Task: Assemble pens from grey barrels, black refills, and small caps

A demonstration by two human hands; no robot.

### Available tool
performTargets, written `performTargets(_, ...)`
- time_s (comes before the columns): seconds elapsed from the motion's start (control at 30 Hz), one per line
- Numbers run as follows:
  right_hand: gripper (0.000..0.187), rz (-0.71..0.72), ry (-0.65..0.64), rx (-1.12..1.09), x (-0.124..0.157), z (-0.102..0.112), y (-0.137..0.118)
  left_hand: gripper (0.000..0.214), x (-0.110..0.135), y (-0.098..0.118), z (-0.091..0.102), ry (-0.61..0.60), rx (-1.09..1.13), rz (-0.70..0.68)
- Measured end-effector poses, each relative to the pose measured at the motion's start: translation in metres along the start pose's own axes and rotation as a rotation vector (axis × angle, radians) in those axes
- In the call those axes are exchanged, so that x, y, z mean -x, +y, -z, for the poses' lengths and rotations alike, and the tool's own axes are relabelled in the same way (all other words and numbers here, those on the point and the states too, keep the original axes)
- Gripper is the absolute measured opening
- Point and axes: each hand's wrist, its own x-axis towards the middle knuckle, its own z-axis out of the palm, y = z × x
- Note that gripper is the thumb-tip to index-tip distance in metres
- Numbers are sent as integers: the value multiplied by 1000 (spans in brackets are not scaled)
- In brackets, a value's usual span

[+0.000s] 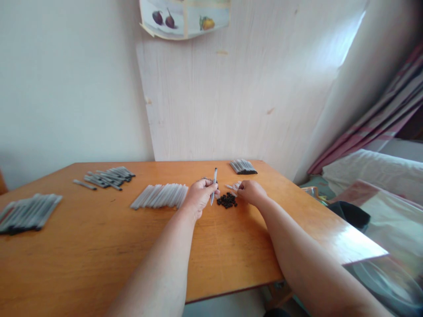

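My left hand (200, 193) grips a pen (214, 177) with a clear barrel and a dark end, held nearly upright above the table. My right hand (251, 192) reaches down to a small heap of whitish translucent pieces (234, 186), its fingers pinched together. Whatever may be between those fingertips is too small to make out. Between the two hands lies a pile of small black plugs (227, 200). Left of my left hand is a row of whitish translucent tubes (160, 196), partly hidden behind it.
Pens with black ends lie in a loose pile (107, 177) at the back left, a bundle (29, 212) at the far left and another bundle (243, 167) at the back right. The wooden table (99, 246) meets a wall behind. A bed (386, 176) stands to the right.
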Motion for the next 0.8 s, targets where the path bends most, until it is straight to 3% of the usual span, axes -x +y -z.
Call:
performTargets(0.2, 20, 61, 89, -319, 5, 6, -5, 20, -4, -1, 2, 74, 45, -49)
performTargets(0.47, 11, 141, -140, -966, 20, 7, -27, 22, -8, 4, 8, 248, 100, -92)
performTargets(0.8, 5, 152, -275, -933, 36, 8, -48, 30, -18, -3, 15, 322, 255, -103)
